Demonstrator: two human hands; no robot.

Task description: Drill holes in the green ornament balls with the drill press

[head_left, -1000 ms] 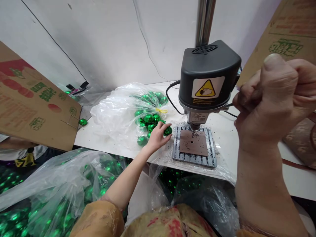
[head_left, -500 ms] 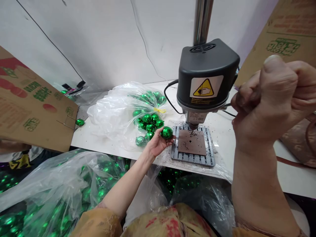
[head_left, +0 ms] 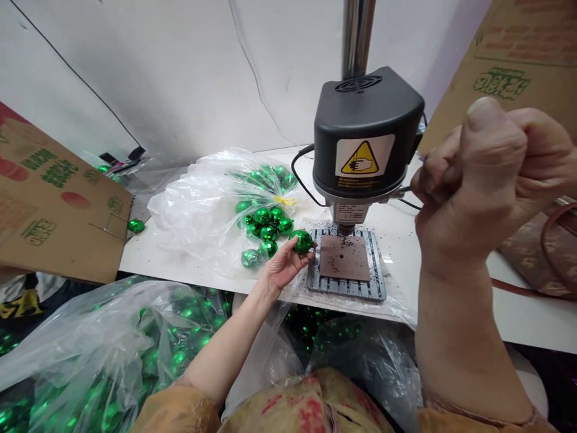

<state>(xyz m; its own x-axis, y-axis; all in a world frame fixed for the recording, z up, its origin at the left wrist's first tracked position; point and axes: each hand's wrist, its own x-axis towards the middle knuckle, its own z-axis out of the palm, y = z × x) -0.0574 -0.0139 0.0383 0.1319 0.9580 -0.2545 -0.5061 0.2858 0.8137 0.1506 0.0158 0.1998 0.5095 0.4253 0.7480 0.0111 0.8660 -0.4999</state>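
Note:
My left hand (head_left: 288,261) grips a shiny green faceted ball ornament (head_left: 301,241), fingers beneath it and thumb on its near side. The ball is just left of the drill press base (head_left: 315,282). On that base lies a brown square plate (head_left: 356,267) with a small hole and dark shavings scattered over it. Above the plate is the black drill press head (head_left: 367,129), its chuck pointing down. At the right, raised beside the head, my right hand (head_left: 478,174) is closed in a fist round the drill press handle, which my fingers mostly hide.
More green balls (head_left: 268,233) sit left of the press beside a clear plastic bag (head_left: 193,204) tied in yellow. Cardboard boxes (head_left: 58,198) stand on both sides. Large clear bags (head_left: 112,337) of green balls are below the white table's (head_left: 180,264) front edge.
My left hand has picked up the green ball from beside the pile and turned palm up under it. My right hand stays closed by the press head. The view has shifted slightly right.

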